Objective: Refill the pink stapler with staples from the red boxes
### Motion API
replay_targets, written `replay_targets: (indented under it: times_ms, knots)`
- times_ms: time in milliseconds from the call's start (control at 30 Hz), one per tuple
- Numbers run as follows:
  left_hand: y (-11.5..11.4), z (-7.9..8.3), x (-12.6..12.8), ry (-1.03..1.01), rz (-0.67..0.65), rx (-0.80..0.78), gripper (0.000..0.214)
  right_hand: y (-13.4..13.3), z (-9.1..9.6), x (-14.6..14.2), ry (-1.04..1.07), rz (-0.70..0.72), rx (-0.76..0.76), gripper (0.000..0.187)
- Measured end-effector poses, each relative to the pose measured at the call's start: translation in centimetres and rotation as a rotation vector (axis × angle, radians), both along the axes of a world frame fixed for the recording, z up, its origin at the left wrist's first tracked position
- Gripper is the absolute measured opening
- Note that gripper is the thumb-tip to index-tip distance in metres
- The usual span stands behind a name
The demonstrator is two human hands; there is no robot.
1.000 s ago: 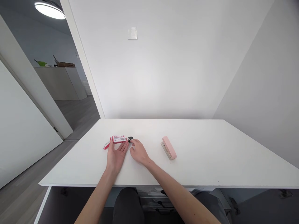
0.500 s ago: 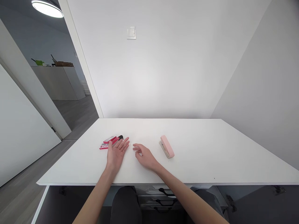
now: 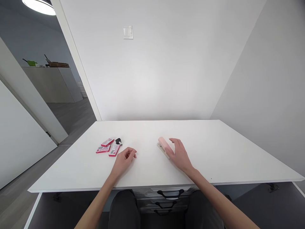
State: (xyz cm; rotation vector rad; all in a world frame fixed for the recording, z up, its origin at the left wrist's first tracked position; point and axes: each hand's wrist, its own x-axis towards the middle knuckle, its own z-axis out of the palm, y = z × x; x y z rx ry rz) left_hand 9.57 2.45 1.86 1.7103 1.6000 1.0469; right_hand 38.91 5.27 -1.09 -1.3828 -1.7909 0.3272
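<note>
A pink stapler (image 3: 162, 143) with a pale base lies slantwise on the white table. My right hand (image 3: 179, 156) is open at its right side, thumb overlapping the stapler's near end and fingers spread apart beyond it. Whether the thumb presses on it I cannot tell. My left hand (image 3: 124, 161) rests near the table's front with its fingers curled in, nothing visible in them. Just beyond it lie three small red-and-white boxes: a nearer box (image 3: 114, 150), a left box (image 3: 103, 149) and a farther box (image 3: 107, 142). Beside them is a small black object (image 3: 118, 141) with a light, shiny end.
The white table (image 3: 143, 130) reaches back to a wall carrying a light switch (image 3: 128, 32). Drawers with black handles (image 3: 170, 193) are under the front edge, between my knees. A doorway on the left shows a low cabinet (image 3: 47, 83) in another room.
My right hand has moved right to the stapler. My left hand has turned from palm up to curled and come away from the boxes, uncovering them. The view has shifted slightly.
</note>
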Motion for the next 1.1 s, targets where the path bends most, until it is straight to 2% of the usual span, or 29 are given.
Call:
replay_targets:
  times_ms: [167, 300, 533, 667, 767, 900, 1100]
  knots:
    - [0.1, -0.3, -0.1, 0.041, -0.003, 0.016, 0.035, -0.2, -1.1, 0.3, 0.086, 0.057, -0.166, 0.041]
    - [0.1, -0.4, 0.0, 0.08, -0.007, 0.009, 0.033, -0.6, -1.2, 0.4, 0.149, 0.106, -0.207, 0.033]
    - [-0.3, -0.3, 0.7, 0.289, -0.062, 0.03, 0.032, -1.2, -0.8, 0.7, 0.202, 0.219, -0.259, 0.037]
    - [-0.2, -1.1, 2.0, 0.39, -0.136, 0.198, 0.027, -1.2, -1.0, 0.4, 0.166, 0.234, -0.167, 0.033]
    - [0.0, -1.9, 3.9, 0.435, -0.275, 0.307, 0.038, -1.1, -1.1, 0.3, 0.12, 0.246, -0.09, 0.035]
    - [0.0, -2.1, 6.6, 0.471, -0.438, 0.282, 0.047, -1.1, -1.0, 0.3, 0.127, 0.267, -0.102, 0.03]
    - [-0.7, -1.5, 7.7, 0.483, -0.466, 0.292, 0.042, -1.6, -0.6, 0.1, 0.073, 0.231, -0.063, 0.022]
